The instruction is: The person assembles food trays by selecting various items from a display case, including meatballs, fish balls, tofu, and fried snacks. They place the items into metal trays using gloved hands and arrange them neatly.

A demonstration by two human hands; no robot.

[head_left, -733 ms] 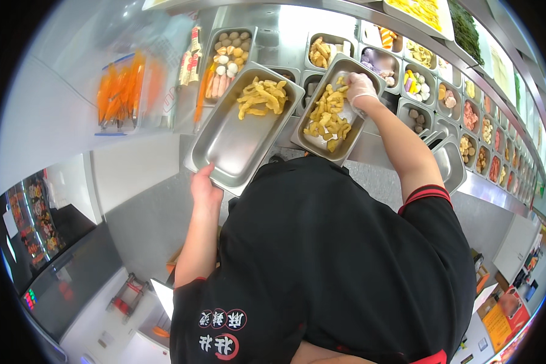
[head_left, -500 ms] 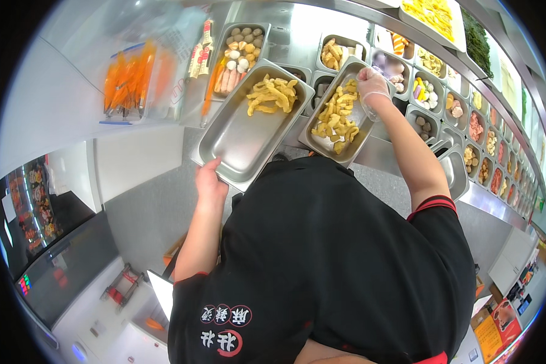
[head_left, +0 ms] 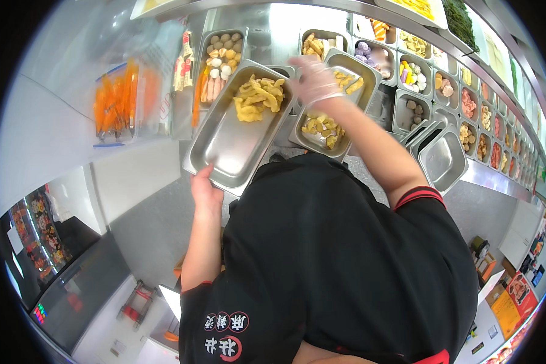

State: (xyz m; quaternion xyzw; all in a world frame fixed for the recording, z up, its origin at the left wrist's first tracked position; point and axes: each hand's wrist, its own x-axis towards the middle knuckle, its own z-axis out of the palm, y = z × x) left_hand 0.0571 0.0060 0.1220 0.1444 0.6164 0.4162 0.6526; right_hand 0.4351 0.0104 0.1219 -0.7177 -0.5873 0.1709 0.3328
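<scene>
My left hand (head_left: 205,187) grips the near left corner of a deep steel pan (head_left: 227,148), thumb over its rim. Yellow, strip-like food pieces (head_left: 259,100) are heaped at the far end of that pan; its near part shows bare metal. Just right of it stands a second steel pan (head_left: 346,62), with more yellow pieces (head_left: 323,129) scattered in it. My right hand (head_left: 315,82), in a clear glove, hovers over the gap between the two pans. Motion blurs its fingers, so whether they hold anything is unclear. My right forearm hides part of the second pan.
Stacked steel pans (head_left: 443,158) stand to the right. Behind them, rows of food pans (head_left: 414,76) curve away. A pan of balls and sausages (head_left: 224,54) sits at the far left, near a plastic container of orange-handled utensils (head_left: 118,103).
My right hand has swung left from the second pan's far end toward the first pan. The first pan's heap looks larger; the second holds fewer pieces. My left hand keeps its grip.
</scene>
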